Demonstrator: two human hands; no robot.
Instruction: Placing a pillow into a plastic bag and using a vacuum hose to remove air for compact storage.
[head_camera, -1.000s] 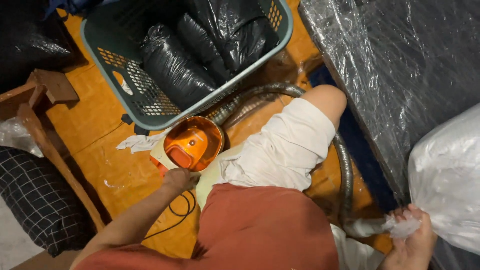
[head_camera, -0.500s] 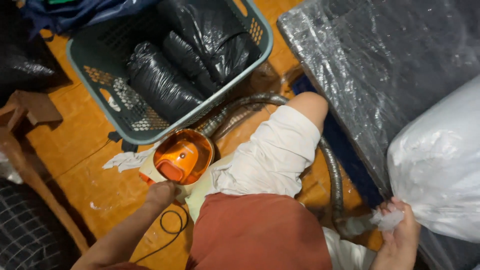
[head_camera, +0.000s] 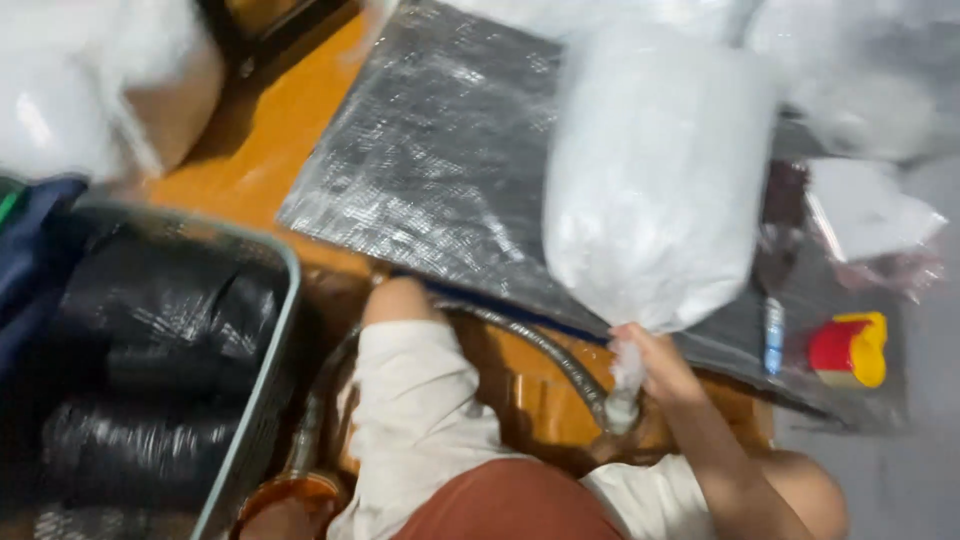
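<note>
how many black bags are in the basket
2 show: one black bag in the upper part of the basket, one below it. The frame is blurred and cuts the basket off, so more may be hidden.

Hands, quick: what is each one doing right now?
Left hand: not in view.
Right hand: closed around the twisted neck of the white plastic bag, above the grey hose.

A bulging translucent white plastic bag (head_camera: 655, 170) lies on the grey woven sheet (head_camera: 440, 190), its neck twisted tight.
</note>
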